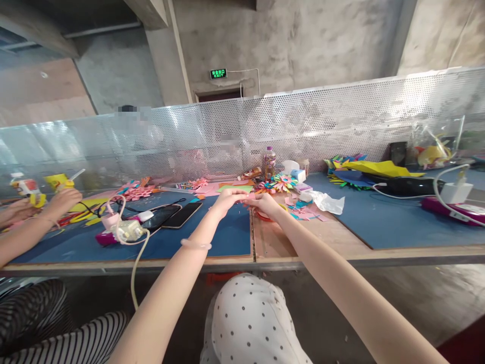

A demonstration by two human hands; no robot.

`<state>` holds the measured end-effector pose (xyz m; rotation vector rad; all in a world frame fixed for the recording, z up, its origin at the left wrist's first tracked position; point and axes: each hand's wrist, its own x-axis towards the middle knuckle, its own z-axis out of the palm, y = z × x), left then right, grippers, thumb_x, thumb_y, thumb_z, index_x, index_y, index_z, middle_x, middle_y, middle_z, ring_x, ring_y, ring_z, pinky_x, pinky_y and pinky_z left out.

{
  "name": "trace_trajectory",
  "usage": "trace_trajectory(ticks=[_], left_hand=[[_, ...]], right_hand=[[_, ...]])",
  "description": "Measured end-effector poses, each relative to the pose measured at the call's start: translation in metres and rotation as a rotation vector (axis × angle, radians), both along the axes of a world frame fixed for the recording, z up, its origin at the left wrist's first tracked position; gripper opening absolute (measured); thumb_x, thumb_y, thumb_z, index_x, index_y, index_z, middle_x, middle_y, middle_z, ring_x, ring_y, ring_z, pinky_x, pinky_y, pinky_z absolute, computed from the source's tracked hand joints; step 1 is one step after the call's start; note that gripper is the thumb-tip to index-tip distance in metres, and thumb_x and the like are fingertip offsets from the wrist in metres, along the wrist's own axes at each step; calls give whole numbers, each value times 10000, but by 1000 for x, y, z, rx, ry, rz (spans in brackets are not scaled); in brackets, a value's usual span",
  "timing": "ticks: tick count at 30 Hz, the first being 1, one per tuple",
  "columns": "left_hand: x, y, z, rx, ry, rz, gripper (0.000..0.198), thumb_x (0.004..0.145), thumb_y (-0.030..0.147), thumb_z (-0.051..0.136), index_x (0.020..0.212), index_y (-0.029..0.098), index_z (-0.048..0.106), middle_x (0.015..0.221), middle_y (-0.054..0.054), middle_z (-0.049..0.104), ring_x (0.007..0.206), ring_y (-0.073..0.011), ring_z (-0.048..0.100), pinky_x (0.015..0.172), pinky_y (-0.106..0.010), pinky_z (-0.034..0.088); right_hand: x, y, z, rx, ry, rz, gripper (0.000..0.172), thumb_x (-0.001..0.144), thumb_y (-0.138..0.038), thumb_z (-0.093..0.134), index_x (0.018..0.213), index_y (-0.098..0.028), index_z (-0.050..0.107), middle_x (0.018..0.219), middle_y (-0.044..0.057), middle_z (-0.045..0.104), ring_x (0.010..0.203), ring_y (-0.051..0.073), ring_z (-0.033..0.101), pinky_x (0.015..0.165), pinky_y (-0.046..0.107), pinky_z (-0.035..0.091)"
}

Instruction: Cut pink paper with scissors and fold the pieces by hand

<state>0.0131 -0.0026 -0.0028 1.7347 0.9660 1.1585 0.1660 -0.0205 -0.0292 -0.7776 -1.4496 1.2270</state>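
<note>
Both my arms reach out over the workbench. My left hand (227, 198) and my right hand (264, 202) meet above the seam between the blue mat (212, 237) and the bare wood. Their fingers are pinched together on a small pink paper piece (247, 200) held between them. An orange ring-shaped thing (265, 216) lies on the wood just under my right hand. A finished multicoloured paper flower (282, 182) sits a little beyond my hands, next to a drink bottle (269, 163).
Two phones (172, 215) and a pink charger with a white cable (121, 230) lie left of my hands. A co-worker's hands (60, 199) at far left hold a glue gun. Paper scraps (303, 210), crumpled plastic (328, 202), yellow paper (379, 168) and a perforated metal screen (303, 121) lie beyond.
</note>
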Motion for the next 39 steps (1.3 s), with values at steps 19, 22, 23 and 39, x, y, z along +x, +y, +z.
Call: trace_trajectory(ticks=[19,22,23,39], left_hand=[[0,8,-7,-36,-129,-117,222,615,218,681,809,110,689,828,-98,683,710,-164,604,652,-280,443],[1,10,-9,-43,-118,-124,233,620,230,675,824,118,688,860,-101,682,723,-171,607,657,-289,448],[1,10,-10,-46,-115,-124,236,623,233,670,830,120,688,867,-102,682,725,-172,608,657,-290,449],[1,18,-16,-57,-119,-100,258,630,239,659,858,121,678,866,-94,679,731,-169,611,705,-308,463]], right_hand=[[0,12,-10,63,-26,12,347,620,-391,724,827,-114,693,779,77,695,558,104,586,456,181,433],[-1,14,-12,74,-47,4,339,613,-406,723,784,-114,697,761,77,693,549,105,585,455,186,428],[-1,14,-13,71,-52,-5,337,610,-409,723,774,-116,697,753,76,692,549,106,585,453,185,424],[-1,6,-7,78,-64,-73,329,575,-405,736,698,-103,685,609,47,661,522,104,561,502,211,426]])
